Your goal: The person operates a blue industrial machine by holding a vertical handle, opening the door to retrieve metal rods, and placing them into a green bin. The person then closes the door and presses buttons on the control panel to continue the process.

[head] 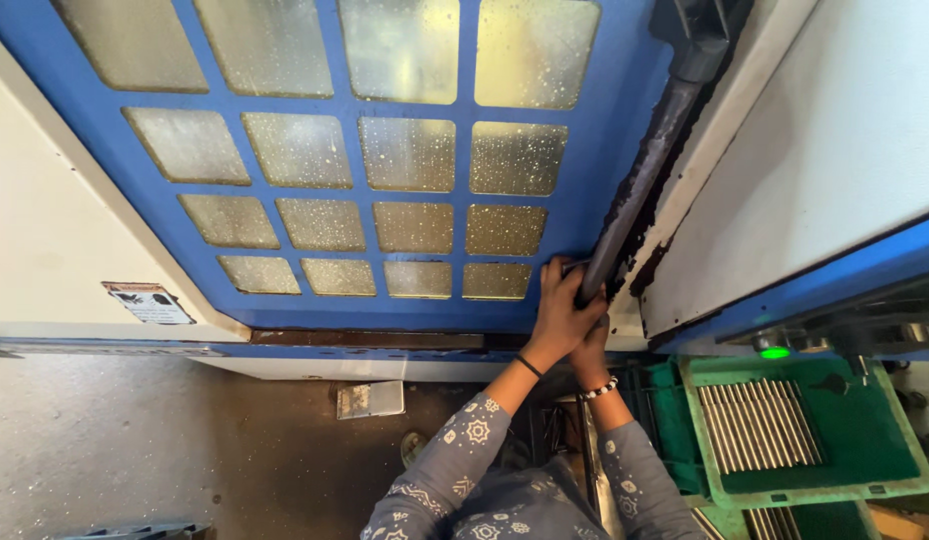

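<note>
Right, both my hands are up on the long dark metal bar handle [640, 180] that runs along the right edge of the big blue sliding machine door [595, 150] with its grid of spattered glass panes. My left hand [562, 310] is wrapped shut around the bottom end of that handle, fingers curled tight over it. My right hand [591, 350] sits just below, touching the left; how far it closes I can't tell, since the left covers it. A black band is on my left wrist, a beaded bracelet on my right. Down to my right, a green plastic tray [885, 440] holds a row of slim metal rods [755, 425].
</note>
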